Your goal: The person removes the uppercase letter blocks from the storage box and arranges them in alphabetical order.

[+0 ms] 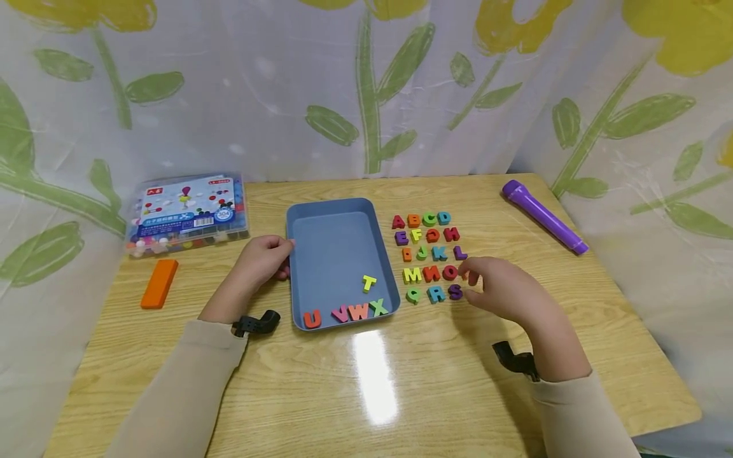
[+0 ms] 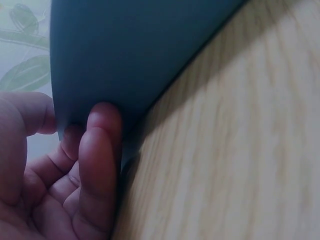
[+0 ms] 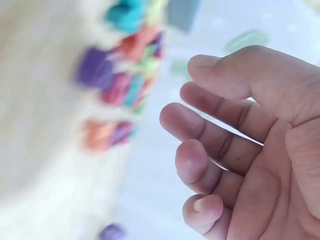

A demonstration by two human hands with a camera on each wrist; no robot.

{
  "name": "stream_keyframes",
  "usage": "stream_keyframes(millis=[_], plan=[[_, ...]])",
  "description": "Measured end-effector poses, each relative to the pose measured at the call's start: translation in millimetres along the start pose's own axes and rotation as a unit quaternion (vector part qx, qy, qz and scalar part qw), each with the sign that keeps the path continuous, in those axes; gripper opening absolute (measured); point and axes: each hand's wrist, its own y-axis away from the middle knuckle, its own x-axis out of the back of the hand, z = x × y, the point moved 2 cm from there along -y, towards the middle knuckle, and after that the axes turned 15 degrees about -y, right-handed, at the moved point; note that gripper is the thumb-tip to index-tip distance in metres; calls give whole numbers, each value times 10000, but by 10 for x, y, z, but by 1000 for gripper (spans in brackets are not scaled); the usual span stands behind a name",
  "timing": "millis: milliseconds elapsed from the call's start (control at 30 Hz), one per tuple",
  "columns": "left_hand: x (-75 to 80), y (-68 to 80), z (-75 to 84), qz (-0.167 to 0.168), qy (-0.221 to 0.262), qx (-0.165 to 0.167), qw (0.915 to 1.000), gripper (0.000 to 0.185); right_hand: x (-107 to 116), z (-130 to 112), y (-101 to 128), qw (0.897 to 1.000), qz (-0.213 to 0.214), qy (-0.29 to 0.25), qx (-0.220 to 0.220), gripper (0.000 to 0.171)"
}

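Right hand (image 1: 504,289) hovers empty, fingers loosely curled, just right of S (image 1: 455,291); left hand (image 1: 260,261) grips tray (image 1: 338,210) edge, I see.

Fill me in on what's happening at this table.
A person is sorting coloured letter blocks. The left hand holds the left rim of a blue tray, where T, U, V, W and X lie. The right hand hovers, holding nothing, beside the rows of letters, A to S, on the table.

Purple flashlight (image 1: 544,217) at tabletop (image 1: 401,381) far right; orange block (image 1: 159,284) near left edge, clear bead box (image 1: 188,213) behind it; leaf-print curtain (image 1: 366,83) behind.
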Motion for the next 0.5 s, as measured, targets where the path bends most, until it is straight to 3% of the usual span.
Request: stream_keyframes(millis=[133,267,500], plan=[[6,13,-5,21,9,5,10000,40,64,-333,-91,9993,133,0,339,27],[15,20,-10,22,-11,19,10000,40,-41,-652,-319,9985,193,82,497,27],[-1,11,12,20,35,-23,10000,38,-511,-986,-795,9942,-554,728,561,31]])
